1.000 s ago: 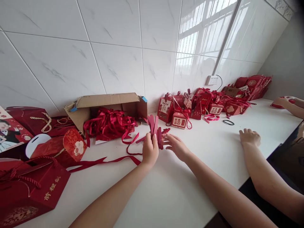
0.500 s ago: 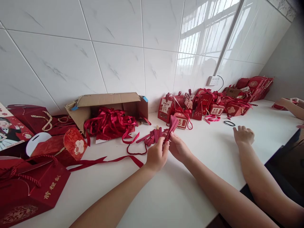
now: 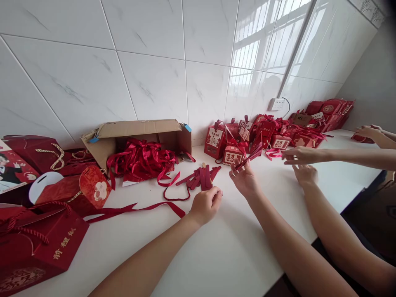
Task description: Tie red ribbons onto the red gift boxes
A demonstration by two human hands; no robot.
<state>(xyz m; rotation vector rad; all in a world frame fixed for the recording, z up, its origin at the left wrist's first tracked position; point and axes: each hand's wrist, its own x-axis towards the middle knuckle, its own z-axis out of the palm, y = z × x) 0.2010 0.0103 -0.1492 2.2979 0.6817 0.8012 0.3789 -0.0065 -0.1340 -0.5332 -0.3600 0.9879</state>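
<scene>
My right hand (image 3: 246,179) is raised over the white table, holding a thin bundle of dark red strips (image 3: 252,156) that points up and to the right. To its left, my left hand (image 3: 206,204) is closed in a pinch; whatever may be in its fingers is hidden. Just beyond my left hand lies a loose pile of similar dark red flat strips (image 3: 202,177), with one tan piece among them. A dark red cord (image 3: 176,199) curves beside the pile. Past my right hand stands a small red gift box (image 3: 232,156) with a white printed panel.
A cardboard box (image 3: 139,128) on its side holds tangled red ribbon (image 3: 140,161). Red gift boxes (image 3: 46,243) fill the left side, near a loose ribbon (image 3: 133,210). Co-workers' hands (image 3: 305,175) reach in from the right. A power strip (image 3: 276,104) is on the tiled wall.
My hands have come apart: the right moved right and up with the strips, the left stayed low, closed. A co-worker's second hand has reached in above the first.
</scene>
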